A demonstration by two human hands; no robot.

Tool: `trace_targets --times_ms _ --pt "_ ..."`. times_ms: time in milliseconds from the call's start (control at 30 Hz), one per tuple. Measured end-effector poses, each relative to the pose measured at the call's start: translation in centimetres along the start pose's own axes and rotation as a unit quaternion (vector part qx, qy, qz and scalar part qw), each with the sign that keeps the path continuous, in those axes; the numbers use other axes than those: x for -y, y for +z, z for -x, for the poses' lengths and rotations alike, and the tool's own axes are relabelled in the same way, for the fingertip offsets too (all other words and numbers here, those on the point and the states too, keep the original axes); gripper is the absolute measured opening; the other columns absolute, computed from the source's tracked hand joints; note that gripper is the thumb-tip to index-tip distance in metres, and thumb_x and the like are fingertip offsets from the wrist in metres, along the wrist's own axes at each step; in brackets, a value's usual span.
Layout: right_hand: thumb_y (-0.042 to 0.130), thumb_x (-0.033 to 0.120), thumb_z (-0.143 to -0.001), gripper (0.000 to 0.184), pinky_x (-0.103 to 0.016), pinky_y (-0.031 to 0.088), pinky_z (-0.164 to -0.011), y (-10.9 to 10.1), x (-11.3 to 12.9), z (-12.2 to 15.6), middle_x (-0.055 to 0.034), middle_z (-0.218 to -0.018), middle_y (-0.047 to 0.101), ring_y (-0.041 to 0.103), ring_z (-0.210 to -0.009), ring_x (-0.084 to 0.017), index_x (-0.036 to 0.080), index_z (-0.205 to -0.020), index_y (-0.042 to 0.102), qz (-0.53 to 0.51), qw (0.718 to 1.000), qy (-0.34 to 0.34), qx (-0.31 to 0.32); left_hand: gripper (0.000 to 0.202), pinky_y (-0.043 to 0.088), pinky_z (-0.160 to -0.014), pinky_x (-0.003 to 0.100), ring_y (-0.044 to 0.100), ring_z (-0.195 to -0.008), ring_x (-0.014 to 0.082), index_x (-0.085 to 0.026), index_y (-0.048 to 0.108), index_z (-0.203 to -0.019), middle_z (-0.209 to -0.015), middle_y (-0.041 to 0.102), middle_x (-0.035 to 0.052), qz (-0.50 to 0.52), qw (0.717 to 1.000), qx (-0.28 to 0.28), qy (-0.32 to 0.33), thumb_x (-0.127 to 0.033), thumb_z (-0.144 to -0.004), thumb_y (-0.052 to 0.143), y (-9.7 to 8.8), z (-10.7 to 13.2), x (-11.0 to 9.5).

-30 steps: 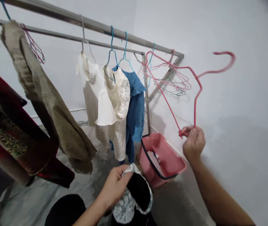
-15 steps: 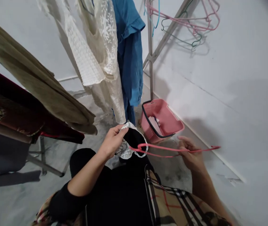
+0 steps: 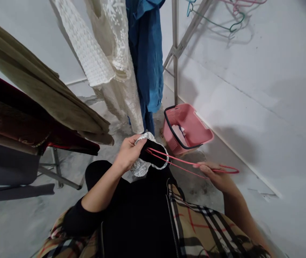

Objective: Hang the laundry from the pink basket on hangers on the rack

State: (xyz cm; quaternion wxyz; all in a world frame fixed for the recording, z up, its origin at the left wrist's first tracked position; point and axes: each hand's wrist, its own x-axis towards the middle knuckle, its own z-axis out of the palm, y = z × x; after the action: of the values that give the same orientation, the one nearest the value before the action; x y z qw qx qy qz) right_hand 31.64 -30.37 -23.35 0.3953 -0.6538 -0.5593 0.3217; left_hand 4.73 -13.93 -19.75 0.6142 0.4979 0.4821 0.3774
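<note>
My left hand (image 3: 129,153) pinches the edge of a small white lace garment (image 3: 141,168) with a dark inside, held above my lap; its exact kind I cannot make out. My right hand (image 3: 217,176) is closed around a thin red clothes hanger (image 3: 183,160), which lies nearly level. One end of the hanger reaches past the scalloped lace rim, over or into the dark opening, close to my left fingers. The other end sticks out to the right beyond my right hand.
A pink basket (image 3: 202,134) with a black handle and some light cloth inside stands on the floor by the wall. Ahead hang a cream lace garment (image 3: 117,77) and a blue garment (image 3: 149,68). Brown trousers (image 3: 45,82) hang at left. Green hanger (image 3: 217,24) hangs upper right.
The hanger's left end has moved into the garment's opening area, and the hanger has turned and tilted in my right hand. My left hand keeps its hold. The view has shifted slightly.
</note>
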Motion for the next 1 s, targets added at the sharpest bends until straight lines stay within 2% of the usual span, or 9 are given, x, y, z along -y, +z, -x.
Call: trace_targets --times_ms 200,333,467,533,633,700,833,900,1000 --pt "0.052 0.039 -0.092 0.029 -0.029 0.056 -0.080 3.9 2.0 -1.9 -0.0046 -0.093 0.076 0.071 -0.088 -0.019 0.023 -0.093 0.077 -0.007 0.999 -0.016 0.030 0.026 0.052 -0.078 0.027 0.068 -0.082 0.0183 -0.015 0.075 -0.090 -0.088 0.074 0.0052 -0.211 0.964 0.014 0.164 -0.030 -0.084 0.055 0.5 0.7 1.1" --pt "0.049 0.042 -0.092 0.038 -0.027 0.053 -0.068 8.3 1.9 -4.2 -0.0037 -0.074 0.072 0.066 -0.069 -0.016 0.019 -0.075 0.074 -0.028 0.997 -0.066 0.010 0.032 0.052 -0.079 0.028 0.068 -0.089 0.0190 -0.018 0.070 -0.112 -0.098 0.072 0.0071 -0.367 0.885 0.092 0.272 -0.023 -0.089 0.049 2.2 2.4 2.3" --pt "0.049 0.053 -0.090 0.048 -0.027 0.047 -0.060 11.0 1.0 -5.4 -0.0008 -0.057 0.060 0.052 -0.055 -0.013 0.017 -0.062 0.064 -0.089 0.993 -0.073 -0.028 0.034 0.052 -0.070 0.026 0.066 -0.084 0.0177 -0.020 0.065 -0.121 -0.095 0.069 0.0062 -0.504 0.793 0.138 0.312 -0.019 -0.090 0.051 2.6 3.7 2.7" --pt "0.054 0.055 -0.087 0.045 -0.028 0.046 -0.061 11.2 0.6 -5.5 -0.0009 -0.058 0.060 0.052 -0.057 -0.013 0.018 -0.064 0.066 -0.135 0.989 -0.045 -0.040 0.034 0.052 -0.070 0.030 0.064 -0.085 0.0206 -0.021 0.064 -0.122 -0.094 0.069 0.0071 -0.558 0.740 0.118 0.355 -0.021 -0.090 0.053 2.0 3.8 2.2" --pt "0.060 0.055 -0.083 0.039 -0.029 0.046 -0.059 10.4 0.8 -5.6 -0.0014 -0.057 0.060 0.054 -0.059 -0.016 0.020 -0.069 0.071 -0.199 0.978 -0.011 -0.057 0.033 0.046 -0.090 0.046 0.057 -0.109 0.0299 -0.026 0.064 -0.122 -0.114 0.066 0.0111 -0.604 0.658 0.053 0.447 -0.024 -0.090 0.055 0.6 3.3 0.6" --pt "0.063 0.053 -0.081 0.034 -0.031 0.047 -0.062 9.5 1.6 -6.2 -0.0023 -0.061 0.063 0.057 -0.063 -0.017 0.022 -0.073 0.073 -0.203 0.977 -0.018 -0.055 0.035 0.042 -0.095 0.049 0.055 -0.111 0.0303 -0.030 0.063 -0.123 -0.117 0.064 0.0106 -0.626 0.617 0.053 0.473 -0.023 -0.090 0.055 -0.2 2.7 -0.7" --pt "0.065 0.045 -0.080 0.025 -0.032 0.049 -0.071 8.1 3.1 -7.7 -0.0029 -0.071 0.066 0.059 -0.069 -0.017 0.022 -0.074 0.073 -0.160 0.985 -0.065 -0.019 0.033 0.041 -0.060 0.030 0.060 -0.071 0.0196 -0.033 0.062 -0.123 -0.083 0.065 0.0034 -0.693 0.574 0.124 0.419 -0.026 -0.092 0.054 -1.0 1.9 -2.9" --pt "0.067 0.042 -0.079 0.021 -0.033 0.049 -0.077 8.1 2.9 -7.7 -0.0036 -0.083 0.065 0.059 -0.079 -0.018 0.022 -0.088 0.071 -0.136 0.982 -0.086 -0.098 0.032 0.031 -0.050 0.027 0.059 -0.066 0.0178 -0.033 0.062 -0.123 -0.080 0.065 0.0019 -0.708 0.579 0.113 0.389 -0.028 -0.093 0.054 -1.2 2.0 -3.4" --pt "0.067 0.034 -0.079 0.019 -0.032 0.046 -0.084 9.2 0.8 -6.3 -0.0045 -0.094 0.059 0.055 -0.090 -0.018 0.022 -0.094 0.064 -0.079 0.939 -0.106 -0.316 0.031 0.026 -0.048 0.027 0.061 -0.067 0.0173 -0.032 0.063 -0.123 -0.084 0.066 0.0016 -0.700 0.607 0.053 0.372 -0.029 -0.094 0.052 -1.9 2.4 -3.8"
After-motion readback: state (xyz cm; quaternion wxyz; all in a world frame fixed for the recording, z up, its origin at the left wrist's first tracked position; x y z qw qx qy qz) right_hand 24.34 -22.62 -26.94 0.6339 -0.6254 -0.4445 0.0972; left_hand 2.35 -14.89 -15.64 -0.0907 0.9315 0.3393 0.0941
